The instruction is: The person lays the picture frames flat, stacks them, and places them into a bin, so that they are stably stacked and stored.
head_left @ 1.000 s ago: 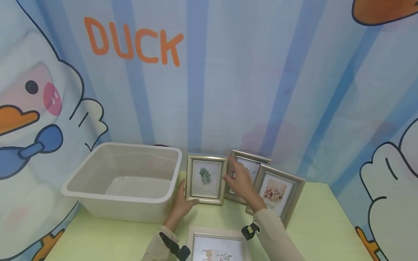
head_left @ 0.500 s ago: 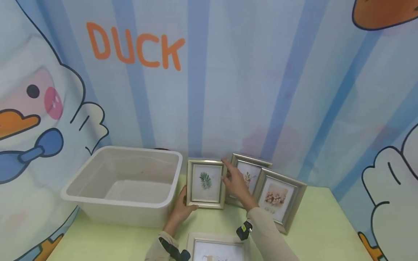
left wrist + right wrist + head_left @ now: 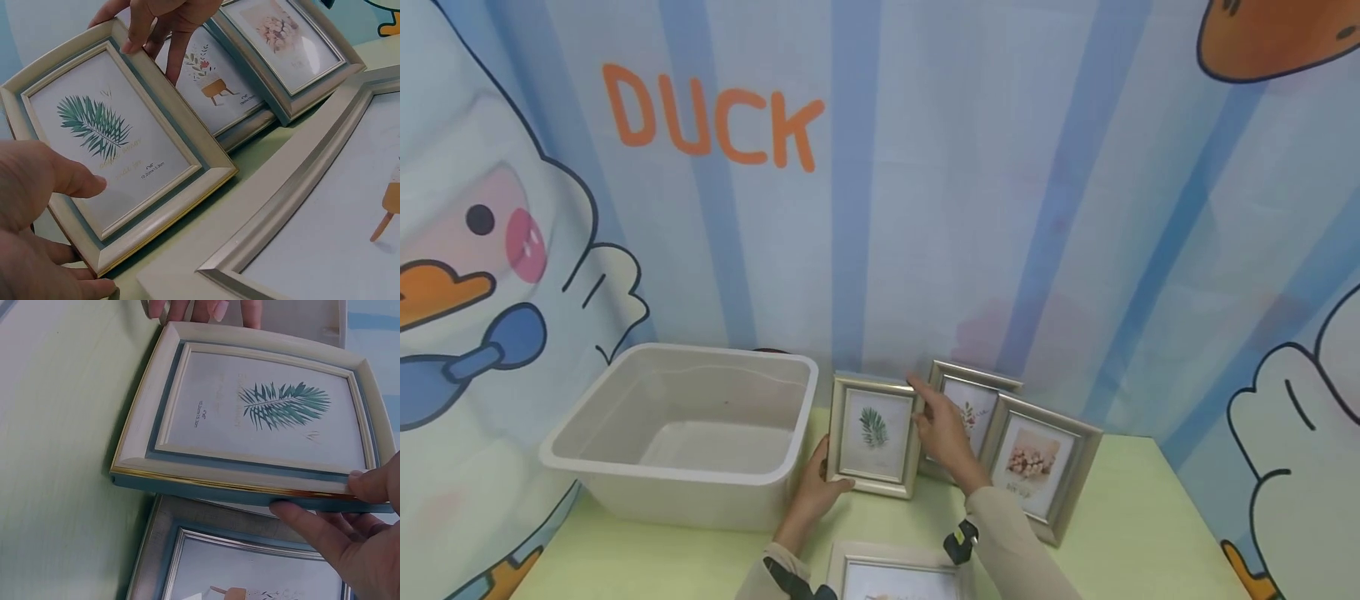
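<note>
Both my hands hold a pale gold picture frame [image 3: 857, 487] with a green leaf print, seen upright and slightly turned. My left hand [image 3: 812, 496] grips its lower left edge; in the left wrist view the thumb [image 3: 81, 181] lies over the front. At the upper right edge, my right hand [image 3: 947, 433] pinches it, thumb in front and other fingers partly hidden in the right wrist view. Just behind the right hand stands a second frame [image 3: 966, 408] with a plant print, overlapped by a third frame [image 3: 1033, 458] with pink flowers.
A large whitish plastic tub [image 3: 677, 504] stands left of the held frame. Nearest me, a bigger pale frame [image 3: 898, 575] lies on the light green table [image 3: 1135, 508]. A blue striped curtain [image 3: 917, 208] hangs close behind everything.
My right hand has moved left, from beside the leaf frame onto its edge. The frame has turned slightly and come a little nearer. The head view has tilted up a bit.
</note>
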The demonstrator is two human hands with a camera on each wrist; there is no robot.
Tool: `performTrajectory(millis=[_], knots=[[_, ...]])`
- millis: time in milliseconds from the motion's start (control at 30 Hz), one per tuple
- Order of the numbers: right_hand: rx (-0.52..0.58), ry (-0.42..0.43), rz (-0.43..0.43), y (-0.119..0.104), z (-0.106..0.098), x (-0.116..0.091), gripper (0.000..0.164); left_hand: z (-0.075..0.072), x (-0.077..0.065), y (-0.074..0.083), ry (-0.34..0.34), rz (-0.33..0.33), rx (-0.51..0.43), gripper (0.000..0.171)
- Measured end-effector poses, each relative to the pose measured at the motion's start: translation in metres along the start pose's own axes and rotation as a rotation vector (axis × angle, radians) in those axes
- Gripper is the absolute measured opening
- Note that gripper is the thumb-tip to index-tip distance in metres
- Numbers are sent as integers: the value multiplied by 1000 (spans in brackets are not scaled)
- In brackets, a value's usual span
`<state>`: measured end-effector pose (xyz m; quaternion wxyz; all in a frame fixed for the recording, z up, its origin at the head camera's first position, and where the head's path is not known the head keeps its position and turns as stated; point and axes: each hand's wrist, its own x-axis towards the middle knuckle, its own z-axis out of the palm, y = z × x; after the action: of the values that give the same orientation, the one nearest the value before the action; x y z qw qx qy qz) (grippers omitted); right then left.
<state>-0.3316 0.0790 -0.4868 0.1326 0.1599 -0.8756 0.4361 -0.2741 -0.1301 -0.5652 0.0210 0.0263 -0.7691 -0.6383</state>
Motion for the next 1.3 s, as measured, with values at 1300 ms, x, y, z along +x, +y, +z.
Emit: performTrajectory(millis=[1300], knots=[[478, 154, 301, -23, -56, -60, 69, 40, -38, 23, 39, 102, -501, 110]])
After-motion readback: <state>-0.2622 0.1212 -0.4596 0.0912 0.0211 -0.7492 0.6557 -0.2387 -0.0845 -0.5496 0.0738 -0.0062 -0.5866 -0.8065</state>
